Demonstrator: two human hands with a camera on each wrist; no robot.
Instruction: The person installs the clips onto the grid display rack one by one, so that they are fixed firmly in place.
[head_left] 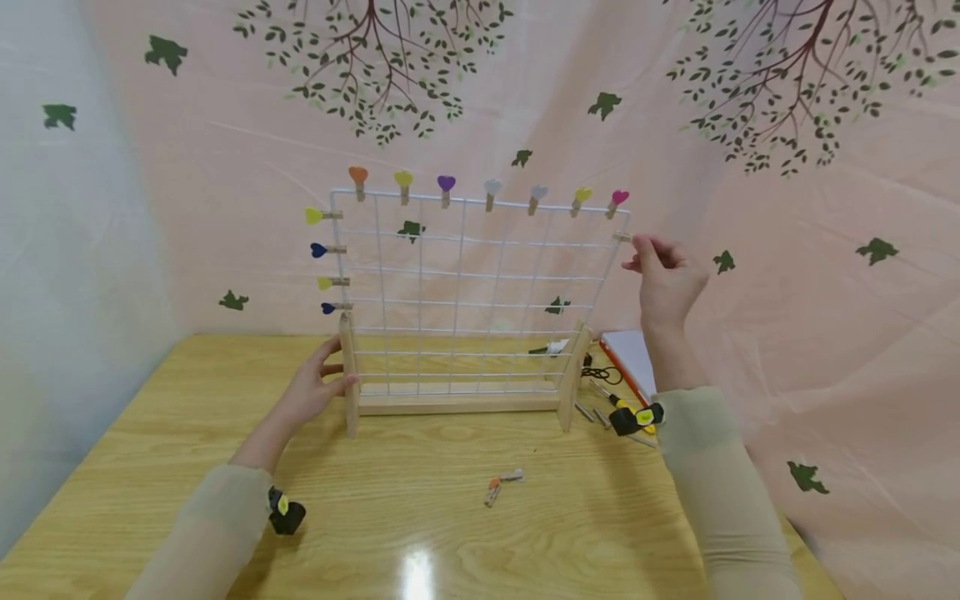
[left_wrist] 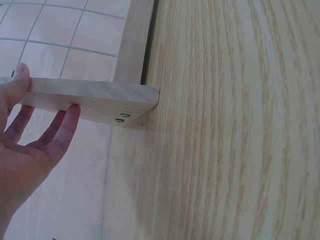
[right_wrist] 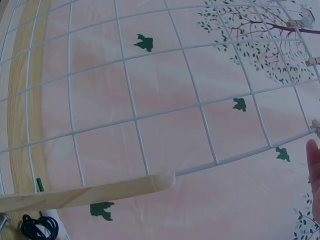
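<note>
A white wire grid (head_left: pixel 480 275) stands upright in a wooden stand (head_left: pixel 457 406). Small heart-topped clothespins line its top edge, among them an orange one (head_left: pixel 358 177) and a pink one (head_left: pixel 618 198); several more, such as a dark blue one (head_left: pixel 318 250), sit down its left side. My left hand (head_left: pixel 311 392) grips the stand's left wooden upright (left_wrist: pixel 95 92), thumb on one face and fingers on the other. At the grid's upper right edge, my right hand (head_left: pixel 670 275) pinches a clothespin (head_left: pixel 622 237), its heart end hidden by the fingers.
Two loose clothespins (head_left: pixel 492 495) lie on the wooden table (head_left: pixel 420 517) before the stand. Behind the right upright are a black cable (head_left: pixel 603 375), a yellow-handled screwdriver (head_left: pixel 621 403), metal rods and a white notebook (head_left: pixel 630 358). A pink printed cloth (head_left: pixel 525 108) hangs close behind.
</note>
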